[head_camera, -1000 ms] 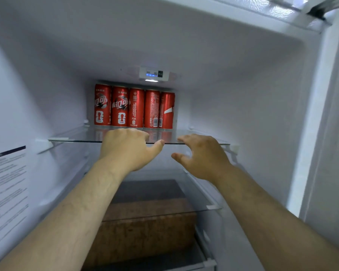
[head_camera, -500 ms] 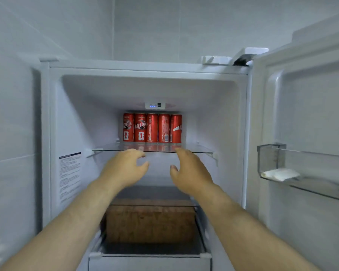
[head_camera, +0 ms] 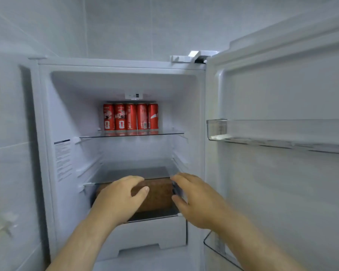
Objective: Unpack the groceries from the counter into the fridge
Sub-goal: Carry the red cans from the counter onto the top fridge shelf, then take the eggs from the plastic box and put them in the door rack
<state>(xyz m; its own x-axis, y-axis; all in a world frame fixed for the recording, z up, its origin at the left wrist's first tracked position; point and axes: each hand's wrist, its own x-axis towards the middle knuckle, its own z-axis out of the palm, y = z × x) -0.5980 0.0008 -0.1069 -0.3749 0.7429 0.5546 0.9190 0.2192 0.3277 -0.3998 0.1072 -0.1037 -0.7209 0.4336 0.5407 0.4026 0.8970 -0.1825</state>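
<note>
Head view: your left hand [head_camera: 121, 198] and right hand [head_camera: 198, 200] are empty, fingers loose, before the fridge [head_camera: 67, 106]. Risk: careless loading of the shelf [head_camera: 164, 132] could topple the cans [head_camera: 131, 116].

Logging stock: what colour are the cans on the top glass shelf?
Red with white markings: the five tall drink cans, head view.

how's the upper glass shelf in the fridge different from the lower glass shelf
The upper glass shelf carries five red cans along its back; the lower glass shelf shows no cans. The left hand and right hand hover by the lower shelf's front edge, far below the upper shelf. A brown block shows beneath the lower shelf, white wall beneath the upper. Both are clear glass.
</note>
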